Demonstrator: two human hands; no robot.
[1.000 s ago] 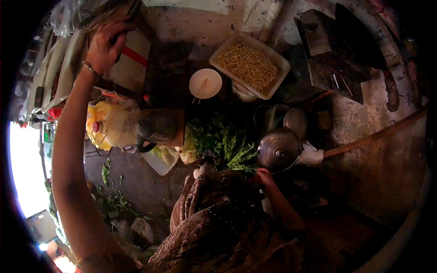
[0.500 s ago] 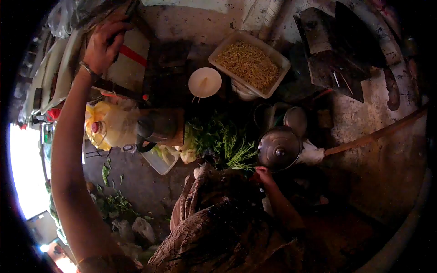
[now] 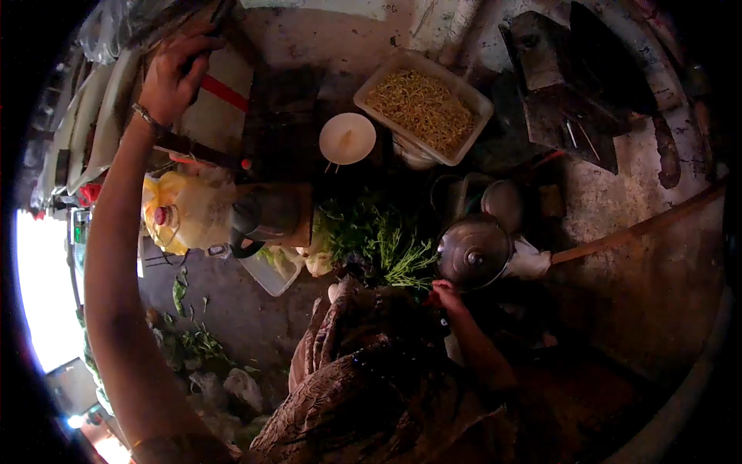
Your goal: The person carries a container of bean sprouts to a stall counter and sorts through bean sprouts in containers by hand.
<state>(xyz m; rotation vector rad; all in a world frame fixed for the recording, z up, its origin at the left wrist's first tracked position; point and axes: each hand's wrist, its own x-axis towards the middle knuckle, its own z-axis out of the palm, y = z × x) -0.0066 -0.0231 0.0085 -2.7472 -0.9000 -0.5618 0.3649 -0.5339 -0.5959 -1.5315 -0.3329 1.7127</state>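
Observation:
At the upper left, my left hand (image 3: 171, 77) is raised on an outstretched arm, with a bracelet at the wrist. Its fingers curl near a dark edge beside a pale box (image 3: 220, 116) with a red stripe; what they hold is too dark to make out. My right hand (image 3: 447, 295) is low near my body, its fingers closed beside the stem ends of leafy greens (image 3: 402, 251) and below a lidded metal pot (image 3: 474, 252). What is between its fingers is hidden.
A white bowl (image 3: 348, 139) and a tray of bean sprouts (image 3: 423, 107) stand beyond the greens. To the left are a yellow-wrapped jug (image 3: 185, 213), a dark jug (image 3: 270, 215) and a plastic tub (image 3: 274, 274). A long wooden handle (image 3: 634, 226) crosses the right side.
My left hand has shifted slightly left, still in nearly the same pose. My right hand has moved very little beside the stems.

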